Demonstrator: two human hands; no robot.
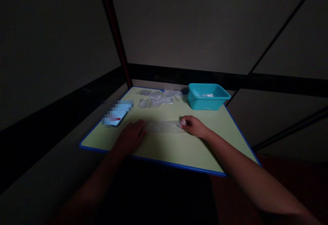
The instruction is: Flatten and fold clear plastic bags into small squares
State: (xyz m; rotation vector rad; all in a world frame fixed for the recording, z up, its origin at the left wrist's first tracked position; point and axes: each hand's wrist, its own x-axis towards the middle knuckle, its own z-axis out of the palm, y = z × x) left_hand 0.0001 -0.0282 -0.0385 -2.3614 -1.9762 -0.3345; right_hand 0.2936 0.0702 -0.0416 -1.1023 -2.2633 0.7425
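Note:
A long, flat clear plastic bag (162,126) lies across the table in front of me. My left hand (132,134) is in shadow at the bag's left end, its fingers closed together on the edge of the plastic. At the other end, my right hand (193,126) has its thumb and fingers closed round a small, crumpled, shiny clear-white bundle (182,123). This bundle rests on or against the right end of the bag; whether the two are one piece I cannot tell.
Several flat clear plastic bags (160,98) lie spread at the back of the pale, blue-edged table (164,148). A turquoise basin (207,103) with something whitish inside stands at back right. A lit phone (119,113) lies at the left edge. Walls close in behind and left.

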